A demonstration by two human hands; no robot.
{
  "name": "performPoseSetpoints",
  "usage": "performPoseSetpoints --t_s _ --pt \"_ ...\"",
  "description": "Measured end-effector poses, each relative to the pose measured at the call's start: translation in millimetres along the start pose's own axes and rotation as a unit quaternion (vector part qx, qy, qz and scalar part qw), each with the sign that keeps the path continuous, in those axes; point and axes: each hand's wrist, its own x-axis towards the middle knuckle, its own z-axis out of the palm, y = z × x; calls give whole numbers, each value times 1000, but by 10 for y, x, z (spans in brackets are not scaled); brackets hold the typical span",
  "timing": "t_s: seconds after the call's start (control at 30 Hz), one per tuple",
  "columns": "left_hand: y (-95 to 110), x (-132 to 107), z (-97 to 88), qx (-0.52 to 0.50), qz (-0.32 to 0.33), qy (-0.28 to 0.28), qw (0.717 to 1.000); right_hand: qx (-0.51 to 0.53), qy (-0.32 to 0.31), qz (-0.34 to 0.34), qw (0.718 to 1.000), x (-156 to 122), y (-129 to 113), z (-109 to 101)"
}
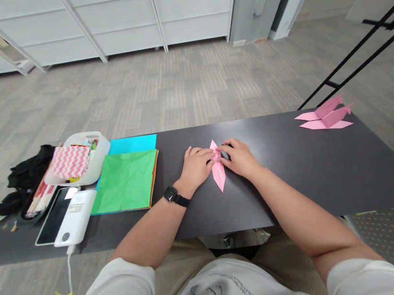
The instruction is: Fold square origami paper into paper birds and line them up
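A pink folded paper piece [219, 177], long and pointed at both ends, lies on the dark table in front of me. My left hand [195, 166], a black watch above it on the wrist, grips the paper's left edge with thumb and fingers. From the other side, my right hand [241, 158] pinches the right edge, its thumb low and its fingers curled above. The middle of the paper is partly hidden under my fingertips. Two finished-looking pink origami birds [330, 119] rest side by side at the table's far right.
To the left lie green paper sheets [127, 181] over blue ones [134, 143]. Beyond them are a white basket [99, 155] holding a pink zigzag cloth, a phone [54, 219], a white power bank [76, 219] with a cable, and black fabric [29, 168]. The dark table's [295, 178] front edge is near my lap.
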Motion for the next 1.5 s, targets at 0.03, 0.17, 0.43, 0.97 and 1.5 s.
performPoseSetpoints --t_s 0.03,0.17,0.43,0.97,1.5 --pt "-1 1 1 0 -2 -1 1000 -1 -1 4 1000 0 3 3" --pt "-14 1 17 0 -7 -2 1000 -5 -2 18 1000 0 29 18" --pt "-56 -20 22 -33 -16 5 999 15 -9 15 1000 -18 91 36" --pt "-110 -19 37 -34 -4 42 999 100 49 116 987 88 23 144" --pt "-153 27 44 -322 -66 111 938 318 117 48 940 94 -154 -150"
